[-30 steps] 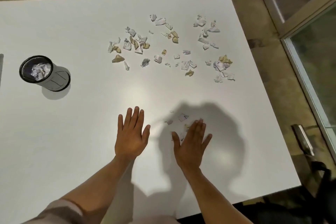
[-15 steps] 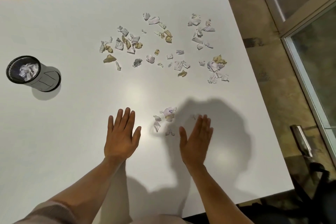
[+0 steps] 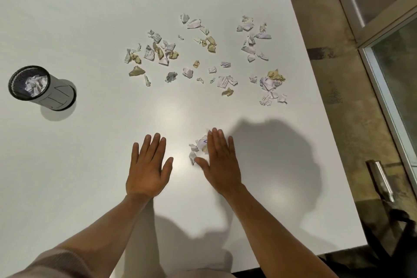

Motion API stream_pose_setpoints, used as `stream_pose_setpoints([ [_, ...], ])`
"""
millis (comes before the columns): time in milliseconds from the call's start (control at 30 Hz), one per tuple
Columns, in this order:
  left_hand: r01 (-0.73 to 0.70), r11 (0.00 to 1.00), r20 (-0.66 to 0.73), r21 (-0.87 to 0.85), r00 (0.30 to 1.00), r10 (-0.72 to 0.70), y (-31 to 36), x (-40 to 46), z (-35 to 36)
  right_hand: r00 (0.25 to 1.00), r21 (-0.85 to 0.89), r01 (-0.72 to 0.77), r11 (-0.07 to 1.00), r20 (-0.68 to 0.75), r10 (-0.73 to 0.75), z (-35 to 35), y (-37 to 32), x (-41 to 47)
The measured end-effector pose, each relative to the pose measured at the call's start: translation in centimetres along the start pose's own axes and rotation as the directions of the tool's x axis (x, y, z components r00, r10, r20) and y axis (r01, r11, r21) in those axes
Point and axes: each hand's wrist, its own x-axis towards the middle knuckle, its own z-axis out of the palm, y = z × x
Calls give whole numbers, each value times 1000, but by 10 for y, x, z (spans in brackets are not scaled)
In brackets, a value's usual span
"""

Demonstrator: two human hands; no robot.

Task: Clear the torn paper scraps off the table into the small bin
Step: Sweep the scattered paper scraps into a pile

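Several torn white and tan paper scraps (image 3: 203, 56) lie scattered over the far middle and right of the white table (image 3: 90, 165). A small pile of scraps (image 3: 198, 145) sits close to me, touching the inner edge of my right hand (image 3: 220, 161), which lies flat with straight fingers against it. My left hand (image 3: 147, 169) rests flat and open on the table, a short gap left of the pile. The small grey bin (image 3: 42, 88) with a black rim stands at the far left, holding crumpled paper.
The table's right edge (image 3: 327, 119) runs beside a stone floor and a glass door frame (image 3: 383, 74). A metal door handle (image 3: 380, 178) shows at the lower right. Bare tabletop lies between my hands and the bin.
My right hand has slid left, pushing the near scraps into a tighter pile against its inner edge. My left hand has stayed flat in about the same place.
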Motion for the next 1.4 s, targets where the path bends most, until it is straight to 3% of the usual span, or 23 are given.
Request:
stream_pose_setpoints([
  [67,-5,1000,-6,-5,1000,5,1,1,-1,996,59,80,995,-32,-78,0,5,-2],
  [233,24,999,-77,-34,997,-26,7,1,-1,998,67,18,998,-55,-14,-3,7,4],
  [400,-70,997,-131,-45,989,63,16,34,-9,966,-22,258,966,40,-257,3,-10,8],
  [467,-113,992,-100,-56,989,107,22,47,-8,950,28,310,950,35,-311,4,-7,6],
  [567,-114,993,-51,-37,992,112,29,55,-2,971,190,233,954,-104,-217,-6,7,4],
  [667,-100,995,-24,-19,995,100,29,57,1,969,193,37,980,-247,12,-24,34,12],
  [833,-114,993,-14,-22,993,114,27,57,2,867,329,-291,898,-306,394,-47,86,48],
  [933,-115,993,-25,-24,993,114,27,57,3,802,243,-364,899,-409,435,-57,118,70],
  [1000,-113,993,-33,-27,993,112,26,57,4,795,226,-391,892,-405,451,-63,133,84],
  [1233,-101,994,-46,-37,994,99,26,58,6,831,254,-406,878,-297,470,-76,167,141],
  [1400,-110,993,-70,-49,992,107,27,59,6,913,128,-335,934,-203,355,-71,174,162],
])
